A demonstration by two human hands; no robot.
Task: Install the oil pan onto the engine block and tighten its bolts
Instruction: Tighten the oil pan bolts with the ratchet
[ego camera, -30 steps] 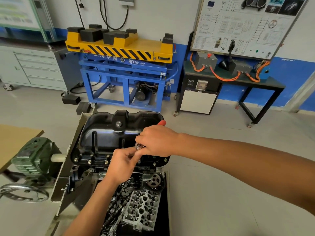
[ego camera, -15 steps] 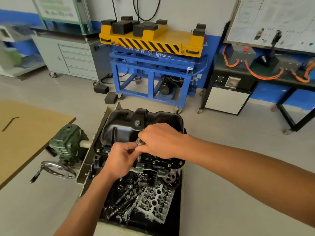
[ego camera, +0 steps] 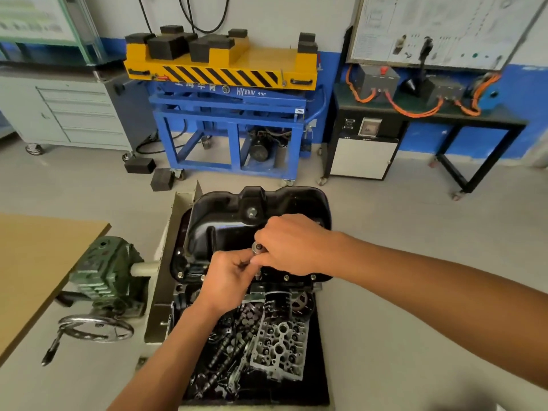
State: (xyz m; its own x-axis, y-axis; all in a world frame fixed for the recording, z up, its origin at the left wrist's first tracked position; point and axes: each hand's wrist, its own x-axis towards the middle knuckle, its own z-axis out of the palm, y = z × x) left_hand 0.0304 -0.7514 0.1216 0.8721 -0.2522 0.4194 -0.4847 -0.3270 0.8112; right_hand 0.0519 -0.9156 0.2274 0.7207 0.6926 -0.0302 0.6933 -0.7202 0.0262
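1. The oil pan (ego camera: 225, 229) sat upside-up on the engine block (ego camera: 189, 275), its black flange lying flat along the block's edge, with small bolt heads (ego camera: 286, 277) showing along the near rim.
2. The right hand (ego camera: 292, 246) reached in from the right over the pan's near edge, its grip clenched round a ratchet (ego camera: 257, 247). Only the tool's round silver head showed, poking out by the thumb.
3. The left hand (ego camera: 226, 277) came up from below and met the right one. Its grip pinched the ratchet just under the head, fingertips curled in against it.
4. A short silver shaft (ego camera: 258, 274) ran down from between the hands to the pan's flange. I could not tell whether it sat on a bolt.
5. Below the block, a black tray (ego camera: 320, 366) held a cylinder head (ego camera: 278, 348) and camshafts (ego camera: 219, 354).
6. To the left, a green gearbox (ego camera: 109, 271) with a metal handwheel (ego camera: 95, 329) stood beside a wooden bench (ego camera: 35, 262).
7. Against the far wall stood a yellow-and-blue lift cart (ego camera: 225, 69), a grey drawer cabinet (ego camera: 80, 114) and a wiring board (ego camera: 439, 28).
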